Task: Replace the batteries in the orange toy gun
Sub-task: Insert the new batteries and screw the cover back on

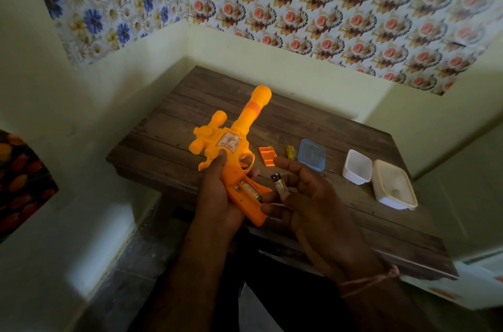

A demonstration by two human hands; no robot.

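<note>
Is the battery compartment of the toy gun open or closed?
Open: batteries show in the toy gun grip, and the orange cover lies on the table.
</note>
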